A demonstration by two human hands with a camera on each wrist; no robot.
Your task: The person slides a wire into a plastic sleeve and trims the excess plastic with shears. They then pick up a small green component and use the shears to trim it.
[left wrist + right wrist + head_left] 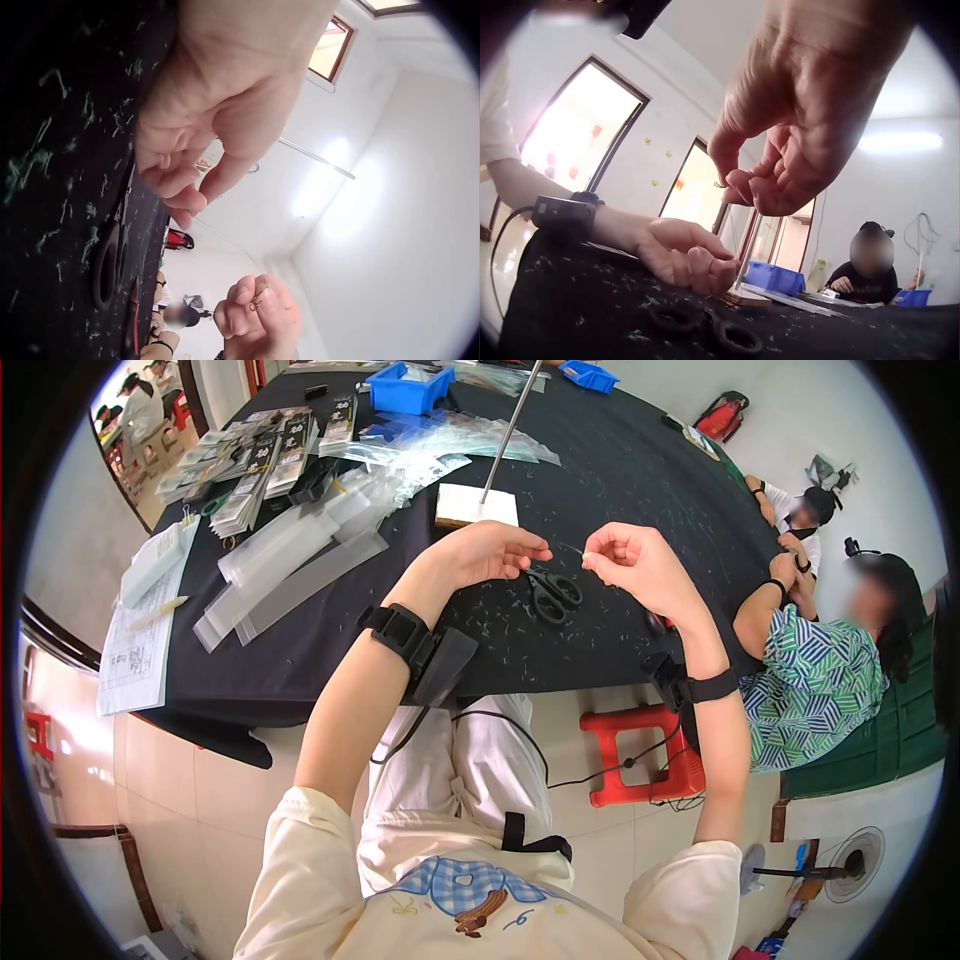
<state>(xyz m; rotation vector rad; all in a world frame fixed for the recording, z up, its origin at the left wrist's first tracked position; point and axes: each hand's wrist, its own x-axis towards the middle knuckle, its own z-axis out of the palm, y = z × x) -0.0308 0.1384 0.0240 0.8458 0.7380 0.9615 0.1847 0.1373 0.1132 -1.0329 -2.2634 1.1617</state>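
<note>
My right hand [637, 565] pinches a small dark fishing hook [720, 185] between thumb and fingertips, above the table. A thin pale line [225, 236] runs across the gap between the hands. Its other end is in the fingertips of my left hand [490, 552], pinched between thumb and forefinger. Below and between the hands, a pair of black scissors [552, 598] lies on the black cloth. Just beyond the left hand is a white-topped block [465, 507] with a metal rod [508, 435] standing slanted from it.
Clear plastic sleeves [300, 560] and printed packets [270, 455] cover the table's left side, beside a paper sheet [140, 660]. A blue bin [410, 390] stands at the back. Thread scraps litter the cloth. Other people sit on the right; a red stool [640, 755] is below the edge.
</note>
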